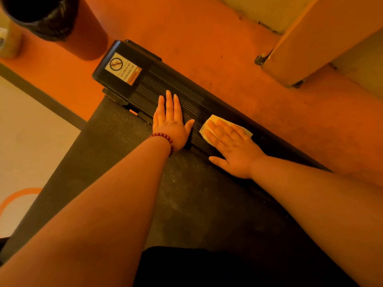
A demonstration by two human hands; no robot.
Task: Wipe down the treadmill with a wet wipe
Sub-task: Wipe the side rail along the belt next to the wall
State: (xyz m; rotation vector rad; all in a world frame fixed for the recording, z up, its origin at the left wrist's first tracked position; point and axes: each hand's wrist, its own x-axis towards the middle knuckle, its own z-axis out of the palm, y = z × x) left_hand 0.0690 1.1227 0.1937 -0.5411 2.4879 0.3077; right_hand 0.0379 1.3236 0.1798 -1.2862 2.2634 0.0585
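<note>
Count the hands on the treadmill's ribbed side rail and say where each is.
2. The left hand lies flat on the bare side rail, nearer the warning sticker; the right hand presses the wet wipe onto the rail beside it.

The black plastic side rail (176, 96) of the treadmill is lined with fine lengthwise ribs. At its end is a white and orange warning sticker (123, 68) with black print. The dark grey running belt (124, 166) has a fine woven grain. The pale cream wet wipe (213, 118) is plain. Mid-frame is a dark red beaded bracelet (163, 137). The orange-red floor (207, 48) fills the top of the frame, with a glossy black bin liner (45, 19) in the upper left. In the lower left, an orange arc (18, 195) crosses a pale floor panel (31, 141).
</note>
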